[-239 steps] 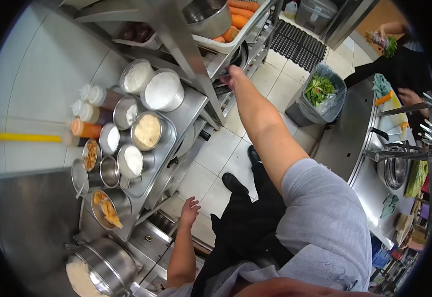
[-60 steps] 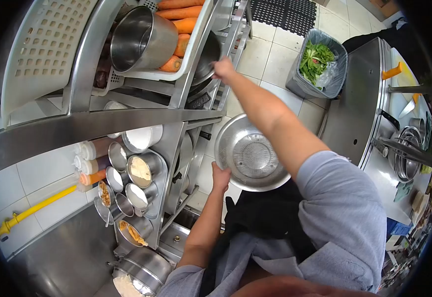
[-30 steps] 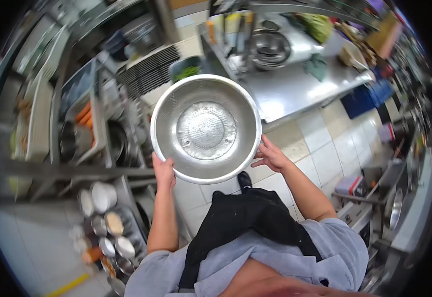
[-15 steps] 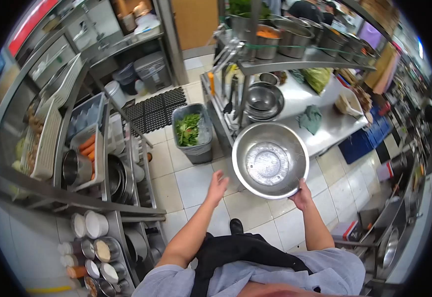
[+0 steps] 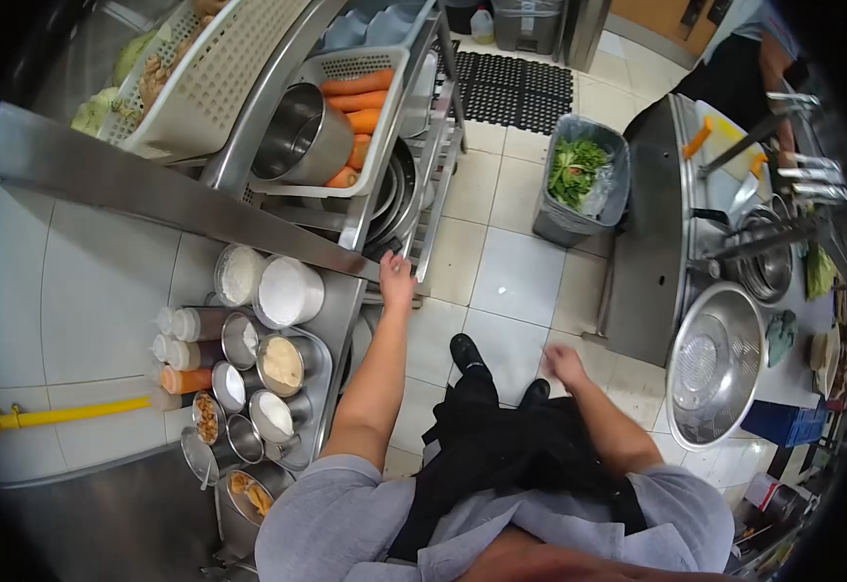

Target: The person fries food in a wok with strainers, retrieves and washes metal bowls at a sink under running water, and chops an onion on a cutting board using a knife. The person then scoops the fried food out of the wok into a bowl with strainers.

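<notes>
My left hand point(image 5: 397, 283) reaches to the end of the metal shelf rack, its fingers loosely apart close to a short black handle point(image 5: 390, 248). Whether the fingertips touch that handle is hard to see. Behind it, dark round pans point(image 5: 406, 189) are stacked on the rack, partly hidden by a white basket point(image 5: 384, 160). My right hand point(image 5: 566, 367) hangs over the floor, slightly blurred, with nothing in it and the fingers loosely spread. A large steel colander point(image 5: 717, 369) with a perforated base sits at the counter's near edge, away from both hands.
Carrots point(image 5: 360, 92) and a steel pot point(image 5: 302, 136) fill the basket. Seasoning tubs point(image 5: 289, 291) and bottles stand lower left. A grey bin point(image 5: 583, 179) with green leaves stands on the tiles near a black mat point(image 5: 515, 92). Another person point(image 5: 734, 68) is beside the counter.
My view has turned left. My right hand has let go of the colander, which now rests at the counter. My left hand has moved over to the shelf rack.
</notes>
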Demonstrator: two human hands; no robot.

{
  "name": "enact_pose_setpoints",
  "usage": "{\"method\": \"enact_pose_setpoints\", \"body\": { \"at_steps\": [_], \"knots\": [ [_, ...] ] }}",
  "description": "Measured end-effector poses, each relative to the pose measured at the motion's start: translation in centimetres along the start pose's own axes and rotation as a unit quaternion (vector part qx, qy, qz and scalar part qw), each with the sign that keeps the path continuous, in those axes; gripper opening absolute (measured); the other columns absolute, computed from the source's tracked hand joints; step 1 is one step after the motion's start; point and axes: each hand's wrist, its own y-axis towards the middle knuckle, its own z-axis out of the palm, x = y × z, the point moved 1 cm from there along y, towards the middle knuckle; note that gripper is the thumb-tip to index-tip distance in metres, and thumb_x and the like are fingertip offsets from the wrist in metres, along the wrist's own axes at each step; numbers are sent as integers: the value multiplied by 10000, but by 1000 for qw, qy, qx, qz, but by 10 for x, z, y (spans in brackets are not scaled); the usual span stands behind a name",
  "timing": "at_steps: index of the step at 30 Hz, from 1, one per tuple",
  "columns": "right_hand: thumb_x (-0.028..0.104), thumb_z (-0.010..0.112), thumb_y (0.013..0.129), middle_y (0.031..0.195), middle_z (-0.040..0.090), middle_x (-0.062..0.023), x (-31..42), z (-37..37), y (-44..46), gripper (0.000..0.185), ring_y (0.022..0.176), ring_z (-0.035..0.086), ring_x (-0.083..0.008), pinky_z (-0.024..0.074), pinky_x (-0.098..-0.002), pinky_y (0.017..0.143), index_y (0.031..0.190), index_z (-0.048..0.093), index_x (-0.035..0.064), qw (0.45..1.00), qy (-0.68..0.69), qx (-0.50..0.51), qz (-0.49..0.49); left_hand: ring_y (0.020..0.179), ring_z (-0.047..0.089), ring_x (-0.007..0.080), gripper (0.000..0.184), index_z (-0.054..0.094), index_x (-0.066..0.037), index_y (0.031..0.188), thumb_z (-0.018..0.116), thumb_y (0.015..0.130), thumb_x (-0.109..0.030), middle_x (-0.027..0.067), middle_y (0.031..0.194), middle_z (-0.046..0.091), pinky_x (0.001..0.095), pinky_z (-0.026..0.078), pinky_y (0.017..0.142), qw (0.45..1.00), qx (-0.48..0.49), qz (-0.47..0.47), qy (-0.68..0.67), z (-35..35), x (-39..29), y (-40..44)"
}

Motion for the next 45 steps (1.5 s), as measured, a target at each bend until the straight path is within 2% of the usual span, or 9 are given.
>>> {"method": "enact_pose_setpoints", "body": {
  "at_steps": [4,8,9,12,15,17,22,35,45],
  "knots": [
    [111,527,975,986,667,-149,201,138,124,411,802,662,-201,569,-315,701,1355,467,-32,959,181,169,-142,1064,564,194,524,352,-85,1434,544,946,-68,100,1291,531,350,535,779,999,-30,39,15,10,-27,28],
    [13,560,874,1106,661,-233,335,257,211,623,933,686,-262,558,-348,714,1444,321,-68,966,217,94,-104,961,599,176,542,348,-34,1425,520,913,15,141,1265,537,274,522,741,994,37,103,24,18,-25,6],
    [74,609,838,1058,674,-269,336,290,260,543,908,699,-307,547,-395,670,1322,465,-124,976,-43,-99,-191,1032,599,195,535,348,-29,1421,496,912,49,144,1296,527,293,516,802,993,54,103,37,15,-16,0],
    [145,644,816,1003,684,-287,371,319,273,443,870,709,-350,546,-427,669,1149,598,-142,999,8,-44,-23,1162,555,225,520,397,-14,1395,504,897,94,143,1297,544,303,436,988,979,81,119,147,11,-21,-39],
    [241,705,766,1174,630,-307,357,342,323,605,1046,654,-428,553,-459,823,1223,552,-125,899,-377,186,-128,1074,590,198,493,414,-27,1383,526,912,62,114,1243,578,305,476,929,988,76,44,124,0,-10,-68],
    [206,715,771,1188,636,-281,341,345,323,521,1080,645,-414,555,-498,815,1172,605,-107,997,58,-16,49,958,619,158,437,447,-43,1353,531,930,29,85,1192,595,291,506,836,980,154,-96,82,-10,-4,-79],
    [146,704,815,1127,657,-237,372,331,295,393,975,673,-390,580,-530,690,1131,627,-76,970,223,-18,99,884,648,151,352,484,-71,1315,519,966,-44,67,1077,629,288,520,755,973,197,-108,54,-25,3,-85],
    [64,614,812,822,650,-212,371,275,231,222,633,666,-338,573,-443,467,935,625,-120,987,152,52,-8,895,632,138,367,520,-95,1267,529,913,-1,46,1084,625,287,509,741,933,309,-135,126,-7,19,-92],
    [26,596,793,763,652,-177,357,151,210,147,607,675,-289,597,-428,509,871,605,-99,984,164,28,-71,814,651,151,445,467,-95,1331,544,898,-25,84,1107,614,285,520,640,958,189,-178,124,-5,41,-64]
  ]
}}
